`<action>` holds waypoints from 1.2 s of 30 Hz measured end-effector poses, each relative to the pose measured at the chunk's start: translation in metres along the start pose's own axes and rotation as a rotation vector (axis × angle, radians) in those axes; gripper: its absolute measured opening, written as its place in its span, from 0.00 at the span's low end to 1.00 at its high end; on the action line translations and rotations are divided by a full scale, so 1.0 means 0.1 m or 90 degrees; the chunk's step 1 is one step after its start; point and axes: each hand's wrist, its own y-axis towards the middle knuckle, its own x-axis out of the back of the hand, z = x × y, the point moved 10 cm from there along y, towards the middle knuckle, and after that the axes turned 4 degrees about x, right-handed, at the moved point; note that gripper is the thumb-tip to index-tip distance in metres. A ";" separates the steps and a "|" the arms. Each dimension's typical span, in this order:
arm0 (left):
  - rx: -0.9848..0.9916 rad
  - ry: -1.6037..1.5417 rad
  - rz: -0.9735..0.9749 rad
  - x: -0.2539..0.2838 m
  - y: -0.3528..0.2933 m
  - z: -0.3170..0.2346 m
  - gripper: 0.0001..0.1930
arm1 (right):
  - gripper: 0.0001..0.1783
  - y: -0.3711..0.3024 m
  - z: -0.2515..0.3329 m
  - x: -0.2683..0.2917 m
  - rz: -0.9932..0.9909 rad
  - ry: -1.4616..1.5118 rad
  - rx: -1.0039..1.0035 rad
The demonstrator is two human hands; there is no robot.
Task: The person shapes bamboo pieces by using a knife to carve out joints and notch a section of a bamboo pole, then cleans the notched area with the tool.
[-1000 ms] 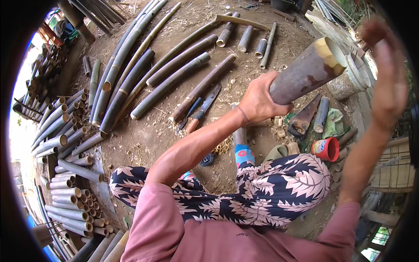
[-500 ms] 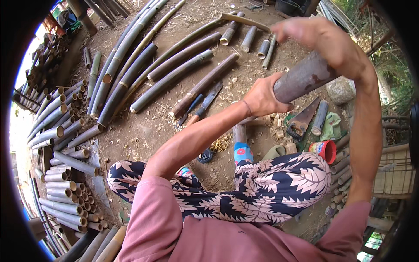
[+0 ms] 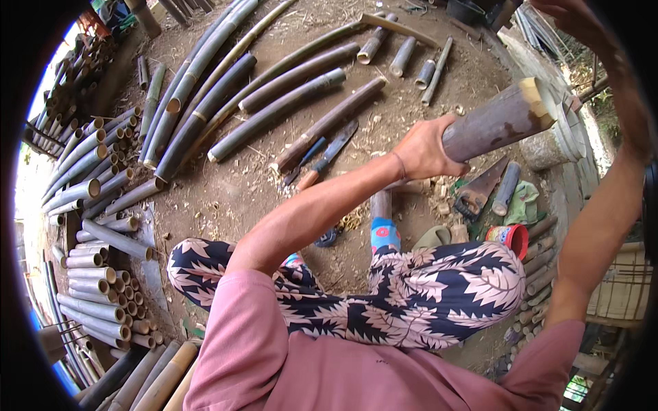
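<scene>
My left hand (image 3: 430,147) is wrapped round the near end of a thick bamboo tube (image 3: 490,125). The tube is held in the air, tilted up to the right. Its dark skin has damp-looking patches, and a pale, ragged band shows at the far rim. My right hand (image 3: 588,27) is raised at the upper right, apart from the tube. It is dark and blurred, and the top edge cuts off its fingers. Below the tube lie a handsaw (image 3: 480,190), a short bamboo piece (image 3: 506,188) and a green cloth (image 3: 522,203).
Long bamboo poles (image 3: 274,115) and shorter tubes (image 3: 403,56) lie ahead on the dirt floor. A machete (image 3: 336,146) rests amid wood chips. Stacked bamboo (image 3: 92,301) lines the left side. A red container (image 3: 515,240) lies by my right knee, near a round stone-like block (image 3: 545,151).
My right hand has lifted off the tube's far end, up and to the right, uncovering the pale rim. My left hand still grips the tube, shifted slightly right.
</scene>
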 end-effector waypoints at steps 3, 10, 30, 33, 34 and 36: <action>0.007 0.013 0.009 -0.04 -0.01 -0.03 0.32 | 0.32 -0.02 -0.33 -0.69 0.146 0.005 -0.135; 0.008 0.013 0.019 -0.03 0.01 -0.06 0.34 | 0.40 0.10 -0.19 -0.72 0.225 -0.031 -0.108; -0.029 -0.170 0.113 -0.58 0.00 0.30 0.39 | 0.42 -2.95 -5.72 -5.36 -0.410 0.460 -0.954; 0.028 -0.068 0.049 -0.08 -0.23 0.42 0.39 | 0.14 -1.92 -4.89 -5.10 -0.566 0.239 -0.958; 0.027 -0.066 0.034 -0.01 -0.27 0.42 0.40 | 0.14 -1.87 -4.79 -5.05 -0.568 0.318 -0.954; 0.025 -0.077 0.040 -0.06 -0.24 0.45 0.40 | 0.12 -2.12 -4.70 -4.98 -0.582 0.438 -0.970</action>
